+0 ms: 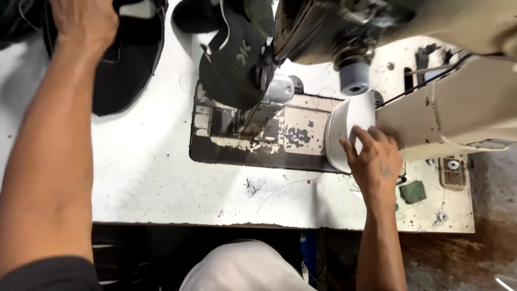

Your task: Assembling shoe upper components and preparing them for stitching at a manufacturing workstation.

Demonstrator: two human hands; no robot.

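Note:
My left hand (83, 19) reaches to the far left of the table and rests on a black fabric piece (126, 70), fingers curled over its top edge. My right hand (374, 159) lies against a stack of white fabric pieces (344, 121) beside the sewing machine arm, its fingers touching the stack's side. Another black fabric piece (234, 64) sits under the machine's needle and presser foot (264, 108).
An industrial sewing machine (441, 102) spans the top and right, with a worn metal bed plate (301, 134). The white table (161, 178) is scuffed, its front edge near my lap. A green scrap (413, 192) lies at the right.

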